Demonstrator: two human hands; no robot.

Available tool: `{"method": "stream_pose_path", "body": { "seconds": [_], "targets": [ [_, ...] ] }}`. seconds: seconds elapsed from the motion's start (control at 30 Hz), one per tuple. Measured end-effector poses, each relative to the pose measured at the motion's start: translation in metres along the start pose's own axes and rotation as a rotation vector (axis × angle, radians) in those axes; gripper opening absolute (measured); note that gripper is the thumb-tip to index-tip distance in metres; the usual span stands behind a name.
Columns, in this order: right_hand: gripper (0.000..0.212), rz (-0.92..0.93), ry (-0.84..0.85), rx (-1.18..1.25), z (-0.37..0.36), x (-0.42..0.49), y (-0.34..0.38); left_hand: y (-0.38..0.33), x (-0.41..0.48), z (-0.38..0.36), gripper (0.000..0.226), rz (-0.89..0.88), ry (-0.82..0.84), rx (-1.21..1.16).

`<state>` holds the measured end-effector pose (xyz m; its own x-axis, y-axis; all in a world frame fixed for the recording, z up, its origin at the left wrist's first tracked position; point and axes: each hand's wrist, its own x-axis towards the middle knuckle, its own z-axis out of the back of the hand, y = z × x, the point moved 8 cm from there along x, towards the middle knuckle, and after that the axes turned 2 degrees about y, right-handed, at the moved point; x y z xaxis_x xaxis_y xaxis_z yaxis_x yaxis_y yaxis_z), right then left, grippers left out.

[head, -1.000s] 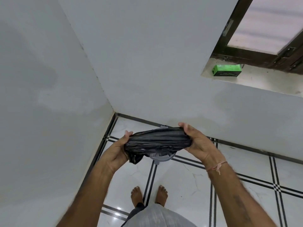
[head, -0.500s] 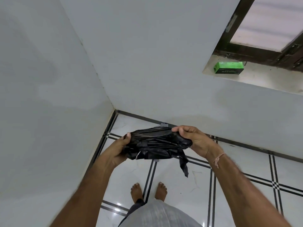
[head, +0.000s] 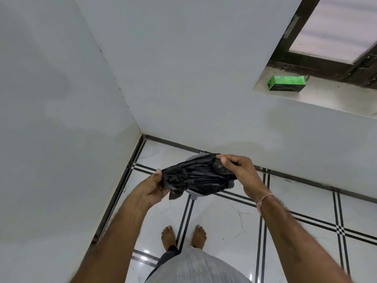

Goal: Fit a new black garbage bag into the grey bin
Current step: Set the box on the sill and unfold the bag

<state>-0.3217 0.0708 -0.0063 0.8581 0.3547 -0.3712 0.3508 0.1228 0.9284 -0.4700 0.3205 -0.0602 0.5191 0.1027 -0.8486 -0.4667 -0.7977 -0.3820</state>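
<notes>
Unfolding step; my left hand (head: 152, 190) and right hand (head: 238, 170) pinch the crumpled black plastic garbage bag (head: 199, 177); next I must find its mouth above the grey round bin (head: 194, 194).

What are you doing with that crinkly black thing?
A person is standing barefoot in a room corner, holding a crumpled black plastic garbage bag between both hands. The left hand grips one end and the right hand pinches the other. The round grey bin sits on the white tiled floor right below, mostly hidden. The bag isn't in it yet.
</notes>
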Motion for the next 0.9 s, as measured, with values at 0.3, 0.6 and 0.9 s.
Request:
{"method": "stream_pose_path", "body": {
  "seconds": [0.3, 0.6, 0.9],
  "targets": [
    [0.028, -0.101, -0.100, 0.107, 0.029, 0.002, -0.017, -0.017, -0.004, 0.008, 0.048, -0.076, 0.146, 0.118],
    [0.030, -0.097, -0.224, 0.176, 0.041, 0.011, -0.014, -0.004, -0.007, 0.013, 0.058, -0.009, 0.143, 0.526],
    [0.033, -0.110, -0.232, 0.069, 0.043, 0.010, -0.021, -0.014, -0.003, 0.005, 0.037, -0.079, 0.057, -0.158]
  ]
}}
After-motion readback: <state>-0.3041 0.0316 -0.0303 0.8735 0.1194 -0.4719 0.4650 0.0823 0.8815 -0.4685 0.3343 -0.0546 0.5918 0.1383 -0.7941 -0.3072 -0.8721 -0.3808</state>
